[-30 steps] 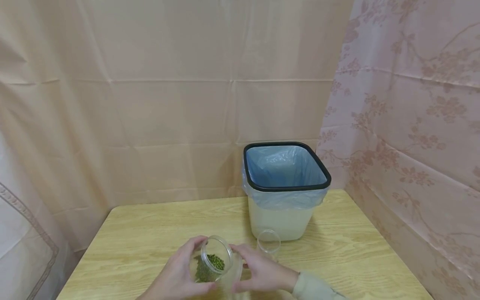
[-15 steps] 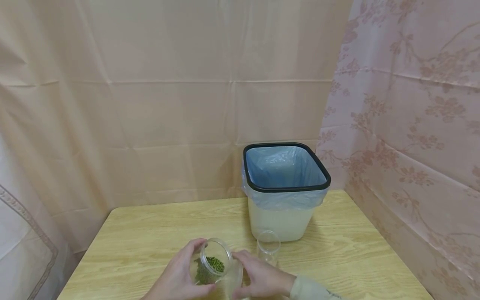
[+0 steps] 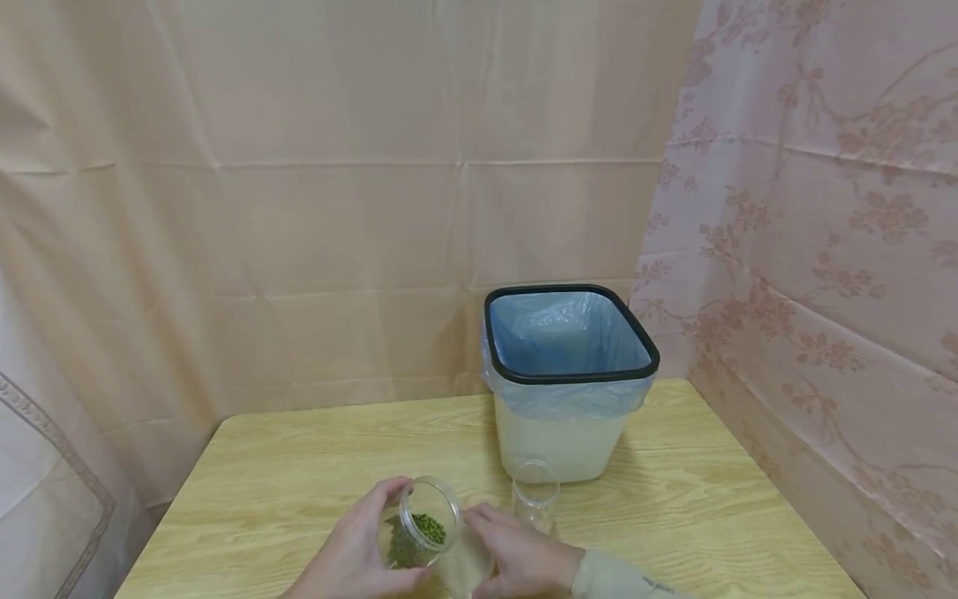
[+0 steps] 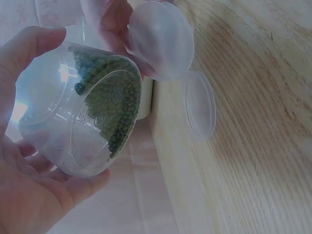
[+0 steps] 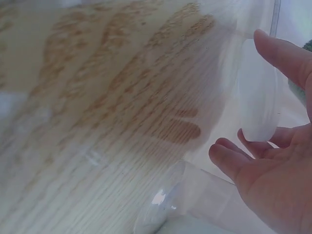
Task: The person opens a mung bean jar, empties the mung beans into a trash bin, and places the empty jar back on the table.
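One clear jar [image 4: 84, 111], probably light, slick, best held mid-wall; left hand [image 3: 355, 546] grips it, right hand [image 3: 524, 552] holds lid [image 4: 163, 41].

Right hand [image 5: 279, 176] holding lid [image 5: 258, 95], clear container [image 5: 207, 187], wood-grain table [image 5: 105, 131]

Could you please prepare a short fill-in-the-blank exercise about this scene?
1. The right hand holds a translucent lid, and the left hand grips a clear jar of small beans coloured ____.
2. The bin has a rim coloured ____.
3. The plastic liner in the bin is tinted ____.

Missing words: green; black; blue.
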{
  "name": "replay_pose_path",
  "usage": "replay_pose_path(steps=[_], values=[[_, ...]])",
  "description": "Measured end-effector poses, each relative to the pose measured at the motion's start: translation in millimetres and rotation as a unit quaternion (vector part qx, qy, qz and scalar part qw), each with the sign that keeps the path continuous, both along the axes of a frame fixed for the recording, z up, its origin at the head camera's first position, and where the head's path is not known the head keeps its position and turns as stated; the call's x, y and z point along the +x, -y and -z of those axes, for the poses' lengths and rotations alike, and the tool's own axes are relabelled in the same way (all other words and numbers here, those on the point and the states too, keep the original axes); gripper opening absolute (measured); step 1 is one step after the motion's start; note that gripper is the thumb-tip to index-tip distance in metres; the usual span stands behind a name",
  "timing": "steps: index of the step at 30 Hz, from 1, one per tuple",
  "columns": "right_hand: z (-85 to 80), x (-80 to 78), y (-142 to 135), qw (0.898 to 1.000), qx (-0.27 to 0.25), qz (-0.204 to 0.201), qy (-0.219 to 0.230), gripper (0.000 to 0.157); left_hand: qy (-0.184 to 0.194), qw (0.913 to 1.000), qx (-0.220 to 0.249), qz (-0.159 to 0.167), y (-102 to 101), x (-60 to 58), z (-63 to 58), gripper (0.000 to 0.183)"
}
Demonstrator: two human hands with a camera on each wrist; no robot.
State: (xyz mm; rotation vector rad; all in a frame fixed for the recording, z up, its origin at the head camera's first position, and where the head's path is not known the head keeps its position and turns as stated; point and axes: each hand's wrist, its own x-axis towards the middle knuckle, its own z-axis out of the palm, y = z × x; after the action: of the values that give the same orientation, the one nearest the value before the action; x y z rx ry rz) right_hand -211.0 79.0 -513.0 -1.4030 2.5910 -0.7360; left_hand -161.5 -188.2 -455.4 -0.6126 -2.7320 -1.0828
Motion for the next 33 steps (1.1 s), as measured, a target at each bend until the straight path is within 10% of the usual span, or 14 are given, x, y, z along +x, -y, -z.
replay_pose_path(steps=[33], values=[[-4.7, 5.0, 7.8, 0.995, 0.093, 0.012, -0.022, 0.089, 0.022, 0.9997, -0.004, 0.013, 1.0, 0.1, 3.6, 0.099]])
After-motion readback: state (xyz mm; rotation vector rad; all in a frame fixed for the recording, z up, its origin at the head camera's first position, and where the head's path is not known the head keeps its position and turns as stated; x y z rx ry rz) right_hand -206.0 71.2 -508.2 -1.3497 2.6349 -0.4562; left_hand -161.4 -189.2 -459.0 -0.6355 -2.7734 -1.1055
